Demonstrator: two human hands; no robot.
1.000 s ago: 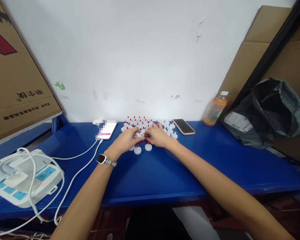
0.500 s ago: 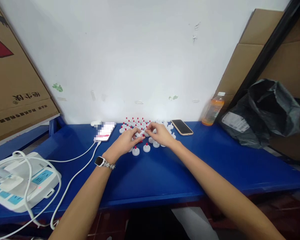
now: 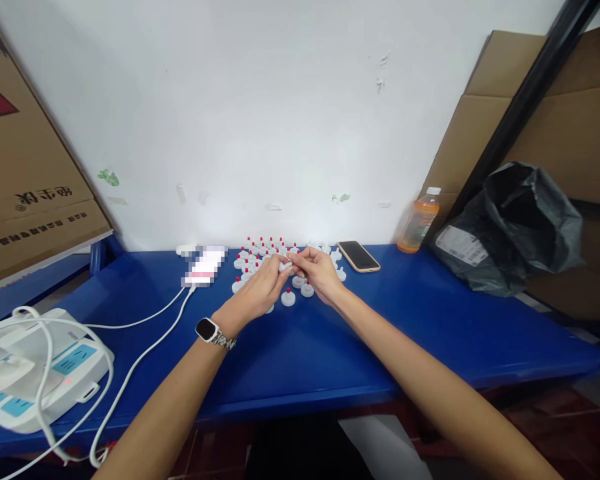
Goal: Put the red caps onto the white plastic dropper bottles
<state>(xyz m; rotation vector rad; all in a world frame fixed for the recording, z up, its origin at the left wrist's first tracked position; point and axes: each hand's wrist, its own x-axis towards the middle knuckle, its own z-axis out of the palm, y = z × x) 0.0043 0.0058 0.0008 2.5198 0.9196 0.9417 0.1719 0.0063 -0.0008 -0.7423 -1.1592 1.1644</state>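
My left hand (image 3: 260, 288), with a watch (image 3: 207, 329) on its wrist, is closed on a white nozzle cap (image 3: 283, 267). Only part of that cap shows between the fingers. My right hand (image 3: 321, 273) pinches at the cap's tip, its thumb and fingertips against the left hand's. Whether a red tip sits in that pinch is too small to tell. Around both hands stand several white round caps, many topped in red, such as the red-tipped cap (image 3: 288, 298) in front. To the right lie white caps (image 3: 335, 255) without visible red tops.
A dark-screened phone (image 3: 360, 257) lies right of the caps, and a cabled phone (image 3: 205, 267) left. Beyond are an orange drink bottle (image 3: 419, 223) and a black plastic bag (image 3: 510, 233). A power strip (image 3: 45, 373) with looping white cables occupies the left of the blue table (image 3: 300, 373).
My hands have come together, and the right fingertips now meet the white cap in my left hand. The whole view has shifted slightly.
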